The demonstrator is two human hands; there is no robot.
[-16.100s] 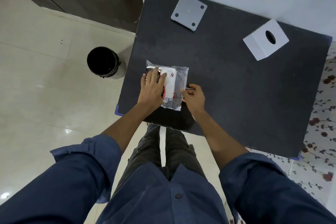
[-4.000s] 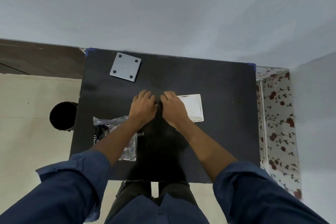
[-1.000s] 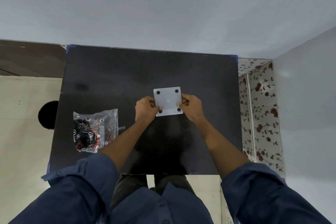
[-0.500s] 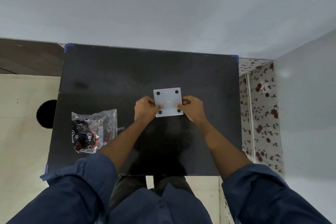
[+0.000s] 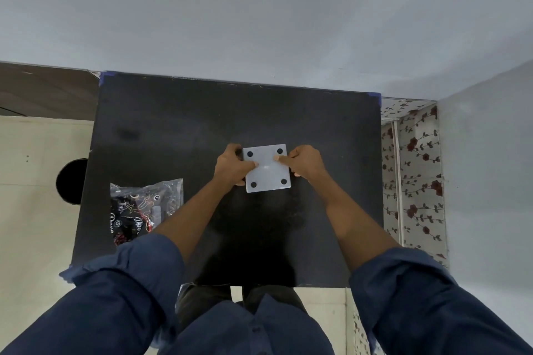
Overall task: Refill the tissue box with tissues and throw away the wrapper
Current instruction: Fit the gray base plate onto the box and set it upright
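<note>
A white tissue box (image 5: 266, 168), base up, is gripped by the left hand (image 5: 233, 166) and right hand (image 5: 303, 161) mid-bench (image 5: 173, 130); a wrapper (image 5: 144, 207) is seen near the left edge.

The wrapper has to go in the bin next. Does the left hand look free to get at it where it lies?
Probably yes, once it lets go. The left hand is pressing the box base with the right hand. The wrapper lies on the table beside the left forearm, with nothing between.
</note>
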